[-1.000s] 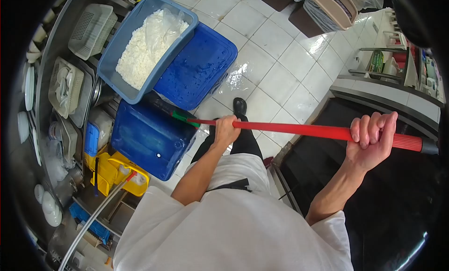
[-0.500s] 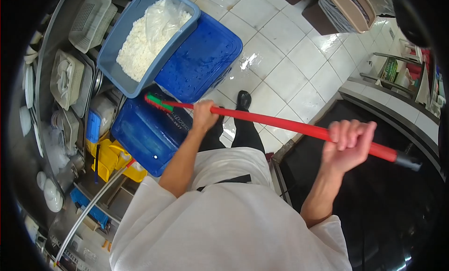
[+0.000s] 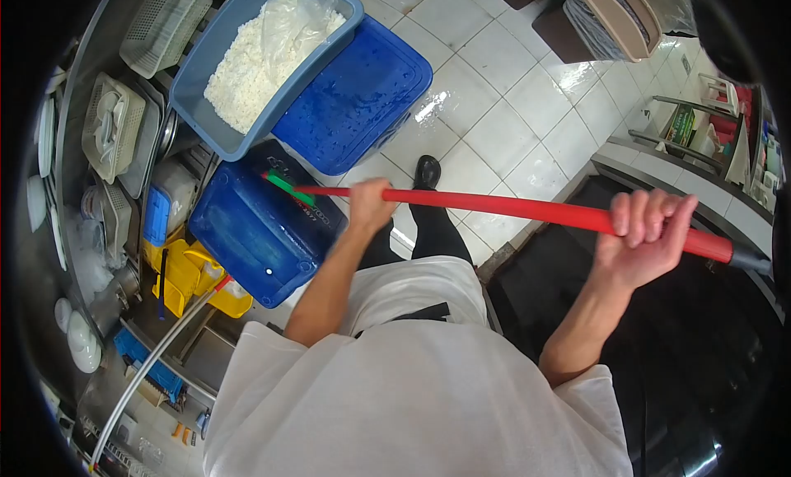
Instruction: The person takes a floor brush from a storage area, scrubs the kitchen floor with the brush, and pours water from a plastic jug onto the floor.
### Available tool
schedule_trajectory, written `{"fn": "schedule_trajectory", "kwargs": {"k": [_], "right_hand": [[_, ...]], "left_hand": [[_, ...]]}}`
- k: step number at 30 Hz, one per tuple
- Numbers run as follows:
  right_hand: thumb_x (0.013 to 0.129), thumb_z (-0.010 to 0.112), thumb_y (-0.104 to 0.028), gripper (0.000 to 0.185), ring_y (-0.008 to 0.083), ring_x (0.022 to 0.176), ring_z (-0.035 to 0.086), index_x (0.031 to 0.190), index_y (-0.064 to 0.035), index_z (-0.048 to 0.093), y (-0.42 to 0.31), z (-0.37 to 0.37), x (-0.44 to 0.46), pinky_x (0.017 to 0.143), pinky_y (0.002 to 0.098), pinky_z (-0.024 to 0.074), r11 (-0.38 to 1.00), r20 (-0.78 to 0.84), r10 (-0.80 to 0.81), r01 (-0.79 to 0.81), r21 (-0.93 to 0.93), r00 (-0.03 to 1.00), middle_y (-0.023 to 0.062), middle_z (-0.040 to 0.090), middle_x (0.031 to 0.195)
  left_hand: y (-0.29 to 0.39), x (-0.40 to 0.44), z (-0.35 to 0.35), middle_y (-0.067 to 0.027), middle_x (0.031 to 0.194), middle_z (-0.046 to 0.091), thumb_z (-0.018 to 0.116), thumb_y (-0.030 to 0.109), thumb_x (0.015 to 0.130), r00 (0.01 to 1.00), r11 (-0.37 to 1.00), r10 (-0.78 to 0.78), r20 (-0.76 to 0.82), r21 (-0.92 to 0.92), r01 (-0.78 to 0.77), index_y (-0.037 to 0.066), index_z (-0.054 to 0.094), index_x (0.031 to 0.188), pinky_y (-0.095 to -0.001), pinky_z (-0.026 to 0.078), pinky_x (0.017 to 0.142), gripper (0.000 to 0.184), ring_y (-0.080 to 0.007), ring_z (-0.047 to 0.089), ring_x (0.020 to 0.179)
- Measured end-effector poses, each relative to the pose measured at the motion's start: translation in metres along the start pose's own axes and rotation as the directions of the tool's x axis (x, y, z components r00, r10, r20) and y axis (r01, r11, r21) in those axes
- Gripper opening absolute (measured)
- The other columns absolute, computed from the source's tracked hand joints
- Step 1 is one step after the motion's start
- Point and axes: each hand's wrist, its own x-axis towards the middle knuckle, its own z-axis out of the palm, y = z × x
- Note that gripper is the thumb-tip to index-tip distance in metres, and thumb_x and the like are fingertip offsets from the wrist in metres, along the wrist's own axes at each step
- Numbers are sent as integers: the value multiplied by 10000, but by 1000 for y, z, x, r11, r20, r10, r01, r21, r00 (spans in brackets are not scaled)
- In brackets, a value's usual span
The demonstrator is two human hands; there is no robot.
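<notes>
My left hand (image 3: 370,205) wraps around the red handle (image 3: 503,203) of a long brush, close to its head. Farther along, my right hand (image 3: 649,235) grips the same handle near its black end. The green brush head (image 3: 287,187), with some red showing on it, is at a dark blue plastic bin (image 3: 247,230) on the floor, over the side with pale printing. Whether its bristles touch the bin I cannot tell. Behind that bin stands a grey-blue tub (image 3: 183,102) holding white crumbly material (image 3: 247,73) and a clear plastic bag.
A blue lid-like surface (image 3: 362,90) lies beside the tub on wet white tiles (image 3: 494,106). At the left are racks with baskets (image 3: 113,127), dishes and a yellow mop bucket (image 3: 185,279). A black surface (image 3: 577,312) is at my right, a beige bin (image 3: 622,20) farther off.
Both hands and the brush have shifted right, the right hand more than the left. The brush head has slid slightly right and down across the dark blue bin.
</notes>
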Motion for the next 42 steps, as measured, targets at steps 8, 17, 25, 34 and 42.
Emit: {"fn": "schedule_trajectory", "kwargs": {"k": [8, 17, 25, 34, 42], "right_hand": [[1072, 373, -325, 405, 66, 387, 277, 766, -116, 536, 17, 17, -24, 399, 237, 266, 998, -16, -51, 51, 41, 999, -50, 341, 527], [1067, 383, -336, 405, 58, 381, 248, 742, -122, 495, 13, 41, -46, 381, 233, 250, 995, -29, -95, 96, 24, 995, -57, 303, 516], [1068, 379, -306, 383, 76, 382, 253, 733, -121, 393, 36, 65, -58, 389, 266, 264, 996, 49, -84, 82, 47, 995, -34, 293, 516], [1062, 403, -285, 337, 73, 386, 252, 775, -109, 412, 48, 80, -84, 368, 255, 253, 994, -13, -107, 107, 8, 994, -32, 302, 528], [1067, 388, -303, 362, 67, 380, 247, 759, -117, 429, 21, 67, -87, 369, 237, 257, 990, 46, -134, 135, -30, 990, -34, 290, 518]], "left_hand": [[-35, 30, -43, -174, 717, 654, 653, 109, 712, 986, 975, 133, -103, 190, -112, 50, 629, 654, -490, 492, 682, 86, -387, 637, 730], [-39, 21, -57, -182, 762, 670, 673, 107, 713, 989, 987, 96, -108, 142, -80, 50, 660, 692, -458, 522, 719, 62, -373, 656, 750], [-64, 15, -68, -217, 768, 650, 661, 102, 734, 999, 995, 43, -22, 93, -40, 41, 660, 712, -461, 513, 710, 64, -410, 640, 779], [-84, 15, -80, -226, 784, 638, 632, 92, 747, 997, 989, 69, -28, 130, -65, 35, 619, 726, -488, 488, 687, 62, -448, 614, 797], [-67, -10, -64, -225, 795, 638, 663, 134, 761, 998, 996, 26, 51, 80, -30, 37, 630, 720, -504, 483, 707, 110, -434, 623, 818]]}}
